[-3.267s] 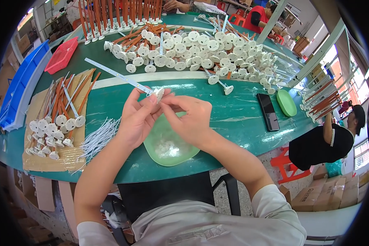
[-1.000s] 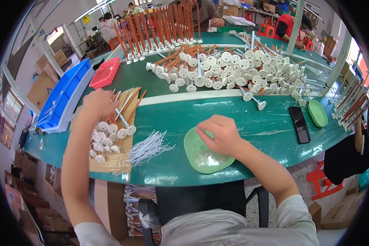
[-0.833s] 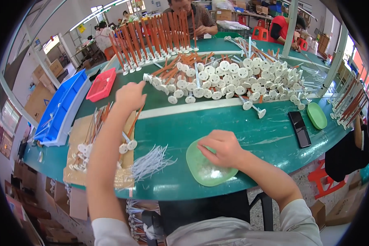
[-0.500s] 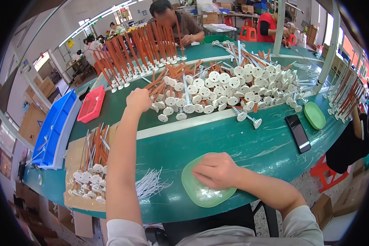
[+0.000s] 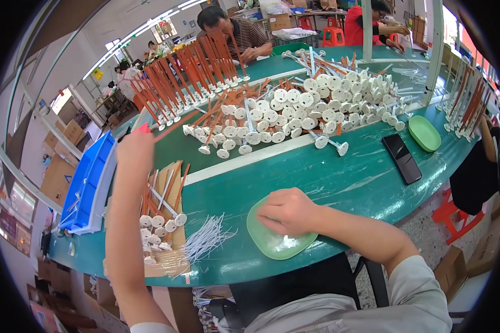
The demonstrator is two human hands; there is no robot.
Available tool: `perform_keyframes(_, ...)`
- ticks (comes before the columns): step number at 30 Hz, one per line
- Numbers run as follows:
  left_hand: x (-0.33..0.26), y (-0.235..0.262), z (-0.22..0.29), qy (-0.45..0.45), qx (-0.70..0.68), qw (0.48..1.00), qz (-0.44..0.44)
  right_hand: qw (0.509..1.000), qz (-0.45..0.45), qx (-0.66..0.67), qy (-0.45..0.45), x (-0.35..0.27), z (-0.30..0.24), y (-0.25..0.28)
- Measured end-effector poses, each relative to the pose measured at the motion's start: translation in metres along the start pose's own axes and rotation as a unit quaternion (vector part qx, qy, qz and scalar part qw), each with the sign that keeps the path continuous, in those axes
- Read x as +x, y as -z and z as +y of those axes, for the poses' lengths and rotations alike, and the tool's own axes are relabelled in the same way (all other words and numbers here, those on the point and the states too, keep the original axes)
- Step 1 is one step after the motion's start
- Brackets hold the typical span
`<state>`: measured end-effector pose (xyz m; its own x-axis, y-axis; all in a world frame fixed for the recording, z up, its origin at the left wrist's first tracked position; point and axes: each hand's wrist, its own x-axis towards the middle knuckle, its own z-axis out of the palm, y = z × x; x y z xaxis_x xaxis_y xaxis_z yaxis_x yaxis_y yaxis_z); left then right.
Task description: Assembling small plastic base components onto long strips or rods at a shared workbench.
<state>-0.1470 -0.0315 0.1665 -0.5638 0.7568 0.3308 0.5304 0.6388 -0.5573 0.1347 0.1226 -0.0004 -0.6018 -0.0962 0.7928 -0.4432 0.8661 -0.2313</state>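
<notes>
My left hand [image 5: 135,150], blurred by motion, is raised beside the pink-red tray, largely covering it. A reddish-brown strip [image 5: 164,133] juts from its closed fingers to the right; its other end is hidden by the hand. My right hand [image 5: 289,212] reaches into a light green dish [image 5: 288,252], fingers bent together over small whitish bits that I cannot make out. Beyond the hands lies a big pile of white round discs on brown and white strips [image 5: 283,114]. Similar disc-ended strips [image 5: 160,223] lie on cardboard beneath my left forearm.
Thin white ties [image 5: 208,238] lie between my arms. A blue bin [image 5: 89,186] stands at the left edge. A black phone [image 5: 402,159] and another green dish [image 5: 425,134] are at right. Upright brown strips [image 5: 189,77] stand before a person [image 5: 236,36] across the table.
My left hand has moved left and nearer from the pile's edge, with a brown strip in it. My right hand stays in the green dish. The whole view has shifted slightly.
</notes>
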Motion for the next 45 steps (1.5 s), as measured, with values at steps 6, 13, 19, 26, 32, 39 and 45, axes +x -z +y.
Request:
perform_keyframes(6,-0.063,0.084,0.005,0.107,-0.381,0.904,0.163,0.998,0.055,-0.03,0.02,0.001,-0.005,0.003)
perform_keyframes(13,-0.099,0.011,0.163,-0.054,-0.968,0.226,-0.096,0.968,0.244,-0.055,0.01,0.014,0.002,0.018)
perform_keyframes(19,-0.11,-0.017,0.199,-0.127,-0.97,0.145,-0.151,0.97,0.213,-0.094,0.071,0.008,0.012,0.022)
perform_keyframes(26,-0.116,-0.029,0.195,-0.157,-0.963,0.159,-0.152,0.974,0.173,-0.102,0.104,0.01,0.006,0.019)
perform_keyframes(32,-0.116,-0.031,0.195,-0.122,-0.973,0.103,-0.169,0.978,0.175,-0.087,0.076,0.009,0.011,0.01)
perform_keyframes(39,-0.116,-0.032,0.2,-0.125,-0.974,0.068,-0.176,0.987,0.155,-0.024,0.04,0.012,0.013,0.012)
perform_keyframes(45,-0.114,-0.031,0.195,-0.137,-0.97,0.075,-0.183,0.987,0.155,-0.026,0.039,0.009,0.012,0.01)
